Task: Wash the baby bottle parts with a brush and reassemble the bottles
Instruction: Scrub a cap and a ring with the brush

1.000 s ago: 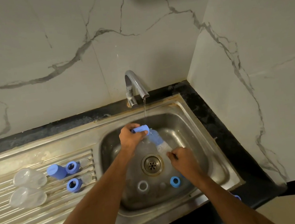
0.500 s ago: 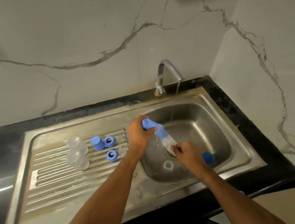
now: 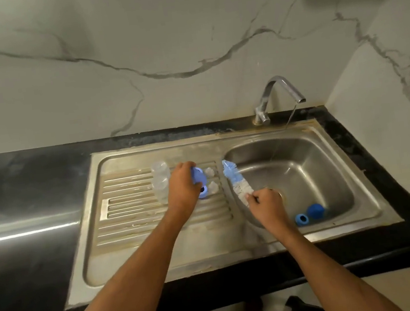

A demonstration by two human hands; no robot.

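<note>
My left hand [image 3: 183,187] is over the ribbed drainboard [image 3: 134,215] and grips a blue bottle cap [image 3: 197,175]. Just below it lies a blue screw ring [image 3: 203,194]. Two clear teats [image 3: 209,171] sit right of the hand, and clear bottles [image 3: 161,180] lie to its left, partly hidden. My right hand [image 3: 268,203] holds the blue-and-white bottle brush [image 3: 235,181] by its handle at the basin's left edge, bristles pointing up and left. In the basin [image 3: 329,166] lie a blue ring [image 3: 301,219] and a blue cap [image 3: 315,211].
The tap [image 3: 279,94] at the back of the sink runs a thin stream into the basin. A black counter [image 3: 20,178] surrounds the steel sink, with marble walls behind and to the right. The drain is hidden behind my right hand.
My left hand carried the blue cap from under the tap to the drainboard. The brush came out of the cap and now points up at the basin's edge. The camera view shifted left.
</note>
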